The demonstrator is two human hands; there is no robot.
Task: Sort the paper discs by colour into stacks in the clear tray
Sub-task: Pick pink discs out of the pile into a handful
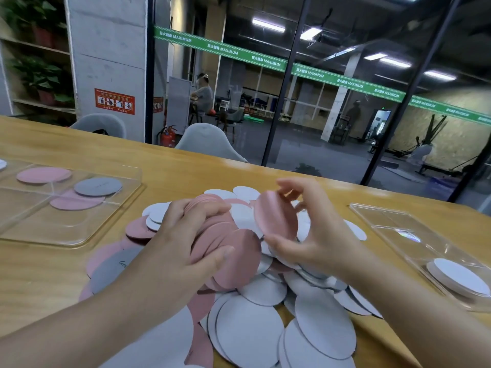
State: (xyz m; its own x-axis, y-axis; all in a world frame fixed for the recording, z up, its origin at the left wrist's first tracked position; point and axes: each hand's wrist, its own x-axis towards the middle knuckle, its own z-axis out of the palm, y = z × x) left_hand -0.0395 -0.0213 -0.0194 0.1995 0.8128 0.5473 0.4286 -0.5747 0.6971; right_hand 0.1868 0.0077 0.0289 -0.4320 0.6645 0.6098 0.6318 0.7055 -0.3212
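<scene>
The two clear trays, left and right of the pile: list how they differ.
1. The left tray holds pink discs and one grey disc; the right tray holds only a white stack.
2. The left tray's discs lie spread and overlapping; the right tray's sit in one neat stack.

Both are clear plastic on the wooden table.

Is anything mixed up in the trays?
Yes. In the left clear tray, a grey disc lies partly on a pink disc, so two colours overlap there. Another pink disc sits alone behind. The right clear tray holds only a white stack, which looks tidy.
</scene>
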